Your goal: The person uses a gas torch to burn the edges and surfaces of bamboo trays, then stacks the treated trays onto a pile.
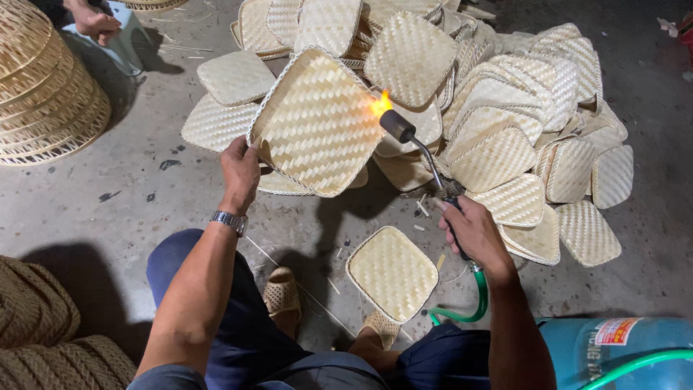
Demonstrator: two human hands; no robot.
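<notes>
My left hand [240,172] grips the lower left edge of a square woven bamboo tray [317,123] and holds it tilted up in front of me. My right hand [473,231] is closed around the handle of a gas torch [419,148]. The torch's dark nozzle points at the tray's right edge, and an orange flame [380,105] burns against the weave there. A green hose [469,303] runs from the torch handle down past my right knee.
A large heap of similar woven trays [520,108] covers the concrete floor ahead. One tray [392,273] lies by my feet. Stacked round baskets [43,94] stand at far left, another person's hand [97,25] above them. A blue gas cylinder [613,354] lies at bottom right.
</notes>
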